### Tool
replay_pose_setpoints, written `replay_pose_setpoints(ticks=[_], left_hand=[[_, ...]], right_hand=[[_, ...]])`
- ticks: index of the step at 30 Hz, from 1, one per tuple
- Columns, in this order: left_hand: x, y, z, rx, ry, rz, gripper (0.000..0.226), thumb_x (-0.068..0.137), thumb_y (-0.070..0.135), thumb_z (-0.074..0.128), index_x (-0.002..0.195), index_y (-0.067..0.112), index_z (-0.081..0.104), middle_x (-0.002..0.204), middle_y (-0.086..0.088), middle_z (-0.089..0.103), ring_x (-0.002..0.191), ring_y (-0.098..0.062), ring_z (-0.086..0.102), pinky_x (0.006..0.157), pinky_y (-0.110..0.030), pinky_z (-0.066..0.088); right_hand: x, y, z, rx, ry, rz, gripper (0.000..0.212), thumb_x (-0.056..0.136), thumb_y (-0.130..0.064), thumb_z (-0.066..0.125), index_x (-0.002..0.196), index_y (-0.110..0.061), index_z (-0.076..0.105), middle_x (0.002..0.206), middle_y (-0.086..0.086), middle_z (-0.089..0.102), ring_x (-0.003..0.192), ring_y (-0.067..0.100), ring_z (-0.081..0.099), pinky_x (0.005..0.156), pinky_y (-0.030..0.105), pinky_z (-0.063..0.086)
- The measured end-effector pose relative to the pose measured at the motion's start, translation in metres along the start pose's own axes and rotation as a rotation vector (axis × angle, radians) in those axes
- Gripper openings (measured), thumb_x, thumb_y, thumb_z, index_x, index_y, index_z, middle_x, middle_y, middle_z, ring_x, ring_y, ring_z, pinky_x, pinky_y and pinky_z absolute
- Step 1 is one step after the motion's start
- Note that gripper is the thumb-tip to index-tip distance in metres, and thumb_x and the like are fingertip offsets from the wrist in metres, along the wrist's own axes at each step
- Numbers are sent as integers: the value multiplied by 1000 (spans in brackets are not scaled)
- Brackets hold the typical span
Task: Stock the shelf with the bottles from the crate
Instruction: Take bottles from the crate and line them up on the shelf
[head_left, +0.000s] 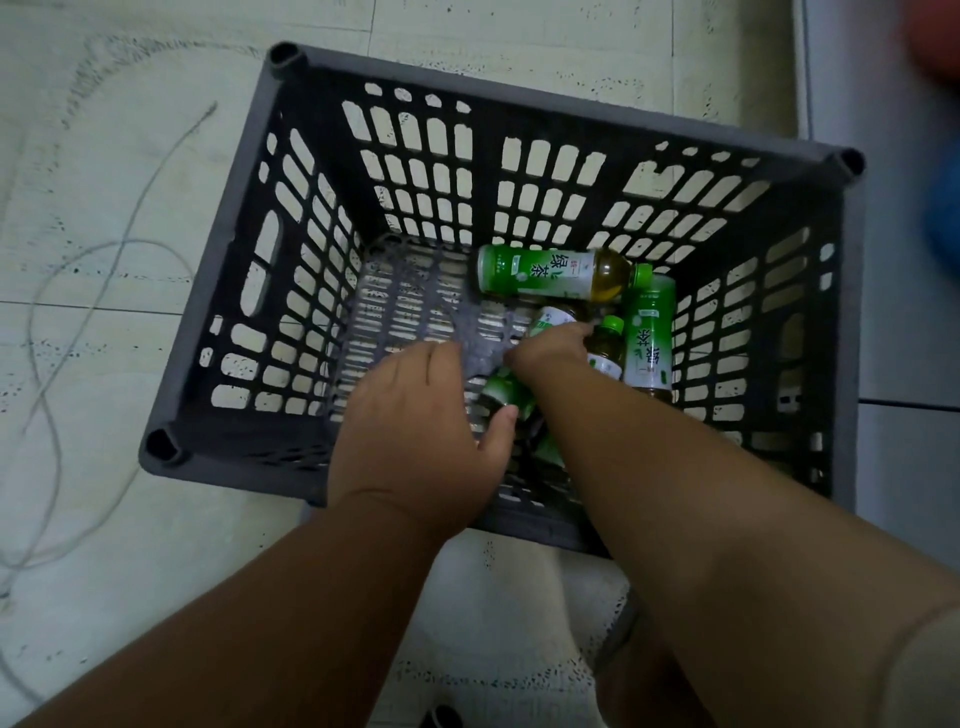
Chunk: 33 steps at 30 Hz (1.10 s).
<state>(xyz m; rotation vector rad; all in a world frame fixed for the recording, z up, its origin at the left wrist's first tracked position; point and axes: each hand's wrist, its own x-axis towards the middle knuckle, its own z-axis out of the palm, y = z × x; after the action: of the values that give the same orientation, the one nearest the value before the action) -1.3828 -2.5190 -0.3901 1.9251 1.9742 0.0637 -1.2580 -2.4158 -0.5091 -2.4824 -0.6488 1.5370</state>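
A: Step in hand, by my reading: you're picking bottles out of the crate (291, 291). No shelf anywhere in frame, so stocking isn't happening yet.

B: Hands?

A: Both down inside, lower centre of frame. Your left hand (415, 415) is spread, fingers fairly straight, thumb touching a lying bottle (506, 392); it isn't closed round it. Your right hand (550, 348) reaches deeper, fingers over a white-and-green bottle (553, 318), just beside a small upright-looking bottle (608, 345). Whether it actually grips, I cannot tell; your arm hides the fingers.

B: Other bottles?

A: All at the crate's floor, right of centre. One top bottle (550, 274) lies sideways along the far wall, cap to the right. Another right-side bottle (649, 343) lies along the right wall. More green under your right forearm, count unclear.

B: Next move?

A: Probably close each hand round one bottle and lift straight up. The walls are deep, so clear the rim before swinging away.

B: In the way?

A: Bottles are bunched and touching; pulling one may roll the others. A loose cable (78, 312) loops on the tiled floor (467, 31) at frame left, a trip risk if you step there. Blurred red and blue shapes at upper right, can't identify.
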Motion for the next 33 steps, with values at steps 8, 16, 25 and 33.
replay_pose_setpoints(ticks=[8, 16, 25, 33], left_hand=[[-1, 1, -1, 16, 36, 21, 61, 86, 57, 49, 120, 8, 58, 110, -10, 63, 102, -30, 59, 87, -40, 46], [-8, 3, -12, 177, -52, 74, 91, 91, 74, 27, 156, 9, 19, 163, -15, 19, 150, -28, 17, 123, -42, 11], [-60, 35, -74, 12, -4, 213, 101, 86, 78, 36, 159, 16, 5, 167, -7, 1, 153, -23, 2, 124, -42, 7], [-148, 107, -144, -443, 32, 344, 104, 76, 61, 73, 157, 30, 16, 163, 4, 25, 147, -16, 26, 117, -46, 30]], right_hand=[[-31, 10, -48, 75, -494, 73, 40, 77, -6, 58, 115, -2, 51, 83, 18, 63, 64, 32, 65, 63, 41, 60], [-91, 20, -101, 346, -273, -306, 30, 88, -28, 74, 107, -8, 63, 90, 14, 73, 73, 31, 72, 69, 45, 60], [-208, 29, -168, 282, 29, -674, 55, 77, -21, 81, 120, -17, 47, 109, 8, 62, 96, 26, 66, 77, 41, 58], [-339, 80, -236, 286, 246, -1029, 62, 66, -41, 90, 115, -26, 55, 101, -6, 70, 93, 10, 70, 84, 40, 61]])
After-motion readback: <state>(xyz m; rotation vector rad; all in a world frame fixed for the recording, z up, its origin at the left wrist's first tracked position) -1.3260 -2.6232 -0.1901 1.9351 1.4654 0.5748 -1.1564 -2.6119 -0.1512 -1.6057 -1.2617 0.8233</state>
